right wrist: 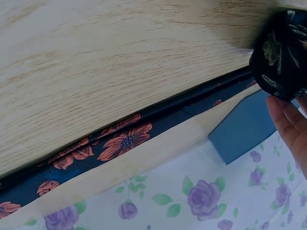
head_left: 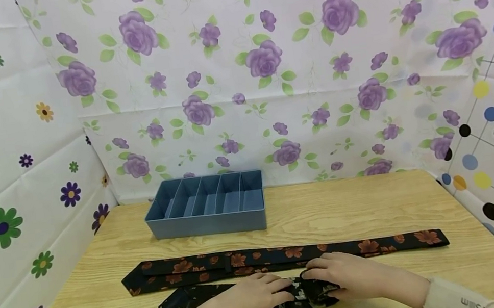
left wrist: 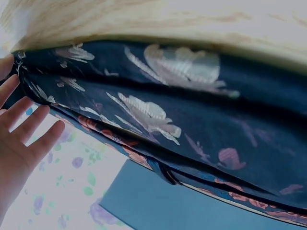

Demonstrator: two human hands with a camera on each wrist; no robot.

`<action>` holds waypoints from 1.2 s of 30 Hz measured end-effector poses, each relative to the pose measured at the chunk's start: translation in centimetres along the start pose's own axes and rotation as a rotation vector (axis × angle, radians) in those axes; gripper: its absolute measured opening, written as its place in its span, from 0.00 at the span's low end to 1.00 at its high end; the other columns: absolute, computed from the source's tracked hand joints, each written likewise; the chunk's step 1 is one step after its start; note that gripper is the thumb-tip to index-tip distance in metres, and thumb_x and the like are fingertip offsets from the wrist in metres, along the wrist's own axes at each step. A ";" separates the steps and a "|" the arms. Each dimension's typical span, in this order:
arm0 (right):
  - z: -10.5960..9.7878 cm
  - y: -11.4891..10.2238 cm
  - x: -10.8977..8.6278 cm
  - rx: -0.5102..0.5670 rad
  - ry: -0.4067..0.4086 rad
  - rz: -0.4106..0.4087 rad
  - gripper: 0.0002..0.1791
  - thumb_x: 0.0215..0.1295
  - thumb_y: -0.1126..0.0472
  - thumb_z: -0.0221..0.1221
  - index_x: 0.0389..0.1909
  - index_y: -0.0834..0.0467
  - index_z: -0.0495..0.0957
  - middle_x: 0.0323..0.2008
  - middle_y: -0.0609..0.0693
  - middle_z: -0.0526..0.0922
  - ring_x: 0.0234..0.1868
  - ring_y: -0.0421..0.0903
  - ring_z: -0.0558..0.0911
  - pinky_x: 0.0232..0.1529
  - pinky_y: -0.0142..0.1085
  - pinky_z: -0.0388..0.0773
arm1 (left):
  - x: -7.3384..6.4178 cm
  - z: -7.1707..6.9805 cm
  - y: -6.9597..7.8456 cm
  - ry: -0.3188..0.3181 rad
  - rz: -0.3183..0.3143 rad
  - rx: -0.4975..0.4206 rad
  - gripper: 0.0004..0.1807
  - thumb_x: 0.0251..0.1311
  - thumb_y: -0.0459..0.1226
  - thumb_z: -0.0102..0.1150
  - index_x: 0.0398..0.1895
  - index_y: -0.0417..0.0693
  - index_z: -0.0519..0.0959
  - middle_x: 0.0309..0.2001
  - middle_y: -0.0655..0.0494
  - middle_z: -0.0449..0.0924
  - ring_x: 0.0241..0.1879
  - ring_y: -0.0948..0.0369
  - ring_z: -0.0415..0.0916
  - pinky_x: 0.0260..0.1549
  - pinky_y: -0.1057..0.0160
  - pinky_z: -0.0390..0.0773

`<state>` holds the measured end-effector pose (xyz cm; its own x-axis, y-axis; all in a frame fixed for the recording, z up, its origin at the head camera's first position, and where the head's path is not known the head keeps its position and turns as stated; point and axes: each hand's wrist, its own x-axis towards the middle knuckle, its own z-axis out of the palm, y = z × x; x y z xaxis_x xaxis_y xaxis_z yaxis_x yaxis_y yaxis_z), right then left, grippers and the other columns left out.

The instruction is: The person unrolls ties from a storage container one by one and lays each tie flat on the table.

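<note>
Two dark neckties lie on the table. The nearer necktie with white flowers has its wide pointed end at the left, and its right part is folded over on itself. My left hand rests on this tie with its fingers fairly straight; in the left wrist view the tie's white-flowered cloth stretches away from the fingers. At the folded end, my right hand holds the bunched cloth, and the right wrist view shows the rounded fold against its fingertips. Part of the tie is hidden under both hands.
Behind the hands, a second necktie with orange flowers lies lengthwise across the table. A blue-grey box with several compartments stands at the back left. Flower-printed sheets hang behind and beside the table.
</note>
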<state>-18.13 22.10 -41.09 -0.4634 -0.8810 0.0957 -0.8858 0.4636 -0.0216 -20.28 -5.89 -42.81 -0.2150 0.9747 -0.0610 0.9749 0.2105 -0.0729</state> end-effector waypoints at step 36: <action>-0.1 0.0 0.0 -0.038 -0.038 0.000 0.28 0.52 0.55 0.69 0.56 0.48 0.74 0.47 0.46 0.75 0.36 0.37 0.77 0.35 0.29 0.77 | 0.0 0.3 -0.1 -0.141 -0.029 -0.156 0.31 0.67 0.51 0.49 0.72 0.61 0.57 0.73 0.56 0.54 0.71 0.56 0.57 0.58 0.60 0.73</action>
<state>-18.13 22.10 -40.95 -0.4650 -0.8834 0.0576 -0.8843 0.4666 0.0164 -20.40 -5.91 -43.13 -0.2384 0.9501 -0.2010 0.9630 0.2580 0.0778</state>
